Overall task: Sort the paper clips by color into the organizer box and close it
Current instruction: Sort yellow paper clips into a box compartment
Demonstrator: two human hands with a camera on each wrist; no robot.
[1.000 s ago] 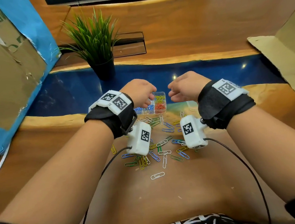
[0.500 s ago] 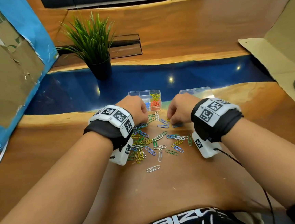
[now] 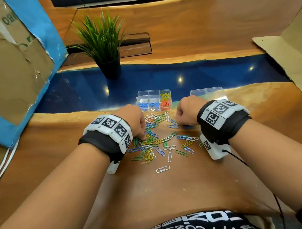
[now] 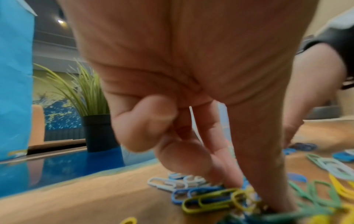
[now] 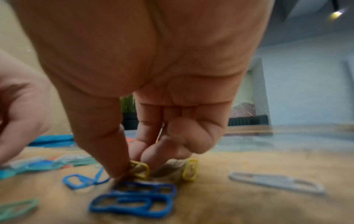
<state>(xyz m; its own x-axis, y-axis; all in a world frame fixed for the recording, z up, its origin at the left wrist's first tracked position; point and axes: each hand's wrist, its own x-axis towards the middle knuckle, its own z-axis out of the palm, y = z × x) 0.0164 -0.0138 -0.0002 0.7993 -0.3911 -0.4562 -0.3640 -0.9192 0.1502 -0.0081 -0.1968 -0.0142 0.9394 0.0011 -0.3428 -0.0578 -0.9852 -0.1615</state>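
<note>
Both hands work the loose paper clips near the open organizer box: the right hand pinches a yellow clip, and the left hand presses fingertips into the pile to pick.

Loose paper clips in blue, green, yellow and white lie scattered flat on the wooden table. Beyond them, the clear organizer box sits open, holding blue, yellow and orange clips in separate compartments.
</note>
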